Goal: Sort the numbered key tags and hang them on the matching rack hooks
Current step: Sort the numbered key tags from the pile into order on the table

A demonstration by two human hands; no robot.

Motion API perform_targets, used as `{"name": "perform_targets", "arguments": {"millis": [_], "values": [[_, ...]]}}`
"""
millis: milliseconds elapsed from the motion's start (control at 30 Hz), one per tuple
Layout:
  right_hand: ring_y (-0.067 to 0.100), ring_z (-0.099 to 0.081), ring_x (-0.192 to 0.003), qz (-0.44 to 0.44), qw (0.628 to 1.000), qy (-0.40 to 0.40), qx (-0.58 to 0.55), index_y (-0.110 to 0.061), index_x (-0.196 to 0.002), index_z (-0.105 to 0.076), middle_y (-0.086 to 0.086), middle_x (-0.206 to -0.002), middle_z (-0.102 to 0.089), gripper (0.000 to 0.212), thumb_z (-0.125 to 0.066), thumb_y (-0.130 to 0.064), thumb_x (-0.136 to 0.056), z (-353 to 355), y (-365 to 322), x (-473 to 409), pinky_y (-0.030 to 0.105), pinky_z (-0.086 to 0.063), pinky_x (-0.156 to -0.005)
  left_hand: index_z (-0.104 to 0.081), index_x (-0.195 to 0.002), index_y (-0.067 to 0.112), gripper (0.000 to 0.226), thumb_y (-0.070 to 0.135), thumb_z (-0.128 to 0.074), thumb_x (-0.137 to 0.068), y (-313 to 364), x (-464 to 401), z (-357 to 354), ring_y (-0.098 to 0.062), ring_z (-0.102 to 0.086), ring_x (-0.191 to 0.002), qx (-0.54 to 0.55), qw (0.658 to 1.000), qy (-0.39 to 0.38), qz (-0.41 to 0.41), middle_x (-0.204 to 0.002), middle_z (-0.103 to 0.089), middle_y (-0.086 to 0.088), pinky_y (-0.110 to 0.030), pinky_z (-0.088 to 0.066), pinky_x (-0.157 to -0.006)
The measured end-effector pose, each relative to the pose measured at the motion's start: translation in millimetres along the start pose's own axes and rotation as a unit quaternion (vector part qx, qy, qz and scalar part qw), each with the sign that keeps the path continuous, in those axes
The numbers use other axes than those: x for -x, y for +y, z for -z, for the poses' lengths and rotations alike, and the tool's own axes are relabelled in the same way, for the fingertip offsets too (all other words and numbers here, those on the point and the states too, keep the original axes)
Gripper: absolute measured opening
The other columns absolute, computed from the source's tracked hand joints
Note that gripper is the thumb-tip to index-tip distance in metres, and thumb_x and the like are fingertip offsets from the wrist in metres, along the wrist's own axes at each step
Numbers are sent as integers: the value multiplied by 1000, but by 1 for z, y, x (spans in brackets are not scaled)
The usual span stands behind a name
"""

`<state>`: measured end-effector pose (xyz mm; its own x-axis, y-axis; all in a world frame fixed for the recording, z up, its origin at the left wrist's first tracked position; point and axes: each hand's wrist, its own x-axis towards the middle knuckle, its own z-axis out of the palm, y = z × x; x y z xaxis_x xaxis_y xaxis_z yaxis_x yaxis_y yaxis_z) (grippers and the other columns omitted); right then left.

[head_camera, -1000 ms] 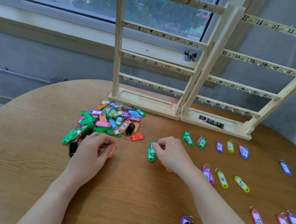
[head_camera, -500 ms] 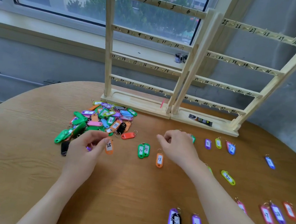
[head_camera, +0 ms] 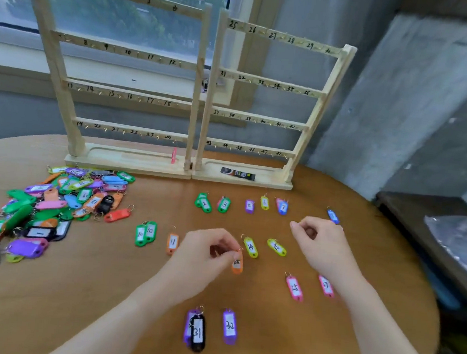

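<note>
Head view: my left hand [head_camera: 204, 255] pinches an orange tag [head_camera: 237, 264] just beside yellow tag 14 [head_camera: 250, 247] on the counter [head_camera: 101, 292]; my right hand [head_camera: 321, 246] is curled, clenched on nothing I can see; racks [head_camera: 198, 87] stand behind.

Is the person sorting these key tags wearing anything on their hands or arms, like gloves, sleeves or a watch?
No. Both the left hand and the right hand are bare, with no gloves, rings or watch visible. The forearms are uncovered as far as the bottom edge of the picture, so no sleeve shows. Nails look short and unpainted, though the picture is slightly blurred.
</note>
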<state>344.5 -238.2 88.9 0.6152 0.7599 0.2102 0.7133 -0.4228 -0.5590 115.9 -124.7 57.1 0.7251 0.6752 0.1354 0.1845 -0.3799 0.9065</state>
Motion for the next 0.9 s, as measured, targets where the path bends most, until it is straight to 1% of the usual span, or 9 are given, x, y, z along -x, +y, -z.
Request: {"name": "perform_targets", "arguments": {"millis": [100, 233, 333, 400, 500, 633, 700, 767, 900], "values": [[16, -47, -57, -30, 999, 20, 7, -15, -62, -58, 2, -53, -52, 41, -61, -32, -99, 19, 29, 17, 34, -40, -61, -69, -76, 29, 18, 16, -74, -86, 12, -15, -34, 0, -54, -67, -25, 998, -57, -17, -73, -67, 18, -13, -40, -65], [11, -48, -56, -68, 997, 41, -6, -16, -60, -54, -9, -50, -50, 41, -60, -30, -99, 30, 58, 38, 29, -38, -57, -70, -78, 28, 13, 21, -74, -88, 23, -31, -72, -2, -58, -81, -38, 994, -101, -26, -85, -69, 10, -13, -42, -71], [10, -46, -55, -88, 995, 51, -15, -17, -60, -55, -10, -49, -47, 41, -61, -29, -99, 28, 75, 53, 28, -37, -56, -71, -77, 30, 14, 25, -73, -89, 24, -43, -93, -2, -54, -73, -44, 989, -137, -13, -78, -67, 11, -18, -44, -68], [10, -44, -54, -94, 994, 51, -23, -18, -59, -55, -10, -49, -46, 41, -61, -29, -99, 26, 84, 61, 29, -37, -56, -71, -77, 32, 14, 28, -73, -90, 22, -49, -102, -4, -53, -75, -54, 986, -159, 1, -77, -66, 12, -22, -45, -69], [12, -41, -53, -97, 993, 54, -33, -17, -59, -54, -4, -49, -43, 42, -61, -29, -98, 23, 91, 70, 30, -36, -56, -69, -75, 37, 17, 29, -72, -90, 18, -56, -111, -9, -52, -80, -81, 983, -162, 8, -80, -66, 8, -23, -41, -69], [14, -36, -52, -99, 993, 52, -48, -16, -59, -53, -8, -47, -38, 42, -61, -27, -99, 21, 93, 75, 29, -35, -56, -71, -79, 32, 13, 26, -71, -91, 19, -57, -118, -4, -50, -71, -115, 981, -158, -5, -77, -63, 8, -19, -40, -64], [14, -36, -52, -98, 993, 50, -46, -14, -60, -53, -7, -47, -38, 41, -60, -27, -99, 20, 93, 75, 34, -38, -58, -72, -83, 29, 9, 25, -71, -91, 18, -58, -119, -4, -51, -75, -137, 978, -154, -24, -78, -64, 10, -22, -43, -69], [13, -35, -51, -98, 993, 48, -47, -13, -61, -53, -7, -47, -38, 41, -60, -28, -99, 19, 92, 74, 38, -41, -58, -72, -85, 29, 7, 27, -71, -91, 17, -57, -120, -5, -49, -87, -166, 974, -144, -53, -81, -64, 12, -28, -45, -79], [13, -39, -52, -87, 994, 44, -42, -20, -59, -50, -8, -48, -43, 42, -60, -30, -99, 15, 90, 73, 34, -40, -56, -71, -87, 28, 5, 32, -71, -90, 16, -57, -121, -8, -46, -92, -194, 969, -120, -99, -80, -63, 14, -34, -44, -85]]}}
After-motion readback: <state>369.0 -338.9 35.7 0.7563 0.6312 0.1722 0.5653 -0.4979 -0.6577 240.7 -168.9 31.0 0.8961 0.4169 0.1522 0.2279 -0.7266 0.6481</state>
